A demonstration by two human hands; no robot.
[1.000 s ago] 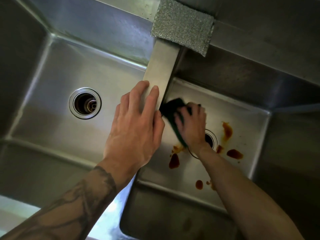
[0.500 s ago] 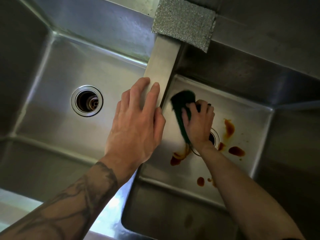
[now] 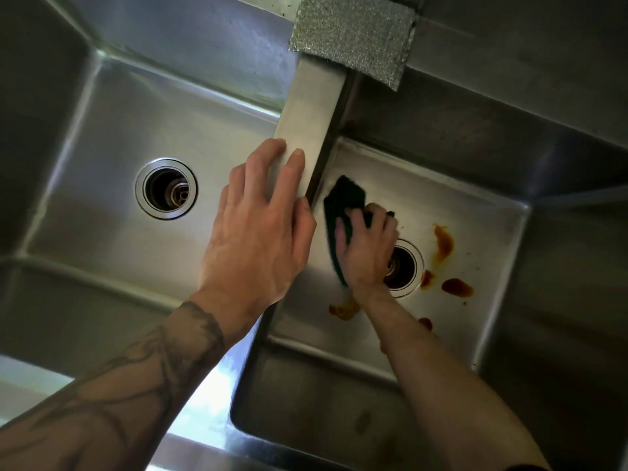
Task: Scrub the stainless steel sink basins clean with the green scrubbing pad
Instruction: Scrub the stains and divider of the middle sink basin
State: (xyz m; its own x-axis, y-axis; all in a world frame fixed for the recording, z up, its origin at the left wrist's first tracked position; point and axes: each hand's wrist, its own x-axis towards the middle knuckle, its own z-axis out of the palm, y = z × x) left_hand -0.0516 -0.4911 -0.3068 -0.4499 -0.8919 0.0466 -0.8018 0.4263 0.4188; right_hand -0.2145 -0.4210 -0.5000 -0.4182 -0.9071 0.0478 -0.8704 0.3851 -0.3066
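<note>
The green scrubbing pad (image 3: 343,205) is down on the floor of the right basin (image 3: 475,205), close to the divider (image 3: 312,107). The right hand (image 3: 367,249) is on top, fingers curled over its edge, pressing. It looks light, soft and bendy, probably slick when wet, so I'd grip it flat across the middle, thumb hooked on one side. The left hand (image 3: 261,226) lies flat on the divider, fingers straight, holding nothing. Brown stains (image 3: 457,287) sit around the drain (image 3: 404,266)

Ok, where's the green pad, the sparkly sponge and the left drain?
green scrubbing pad (image 3: 343,202): head view, its upper end.
silver sponge (image 3: 353,35): head view, its middle.
left drain (image 3: 159,186): head view, its dark opening.
</note>
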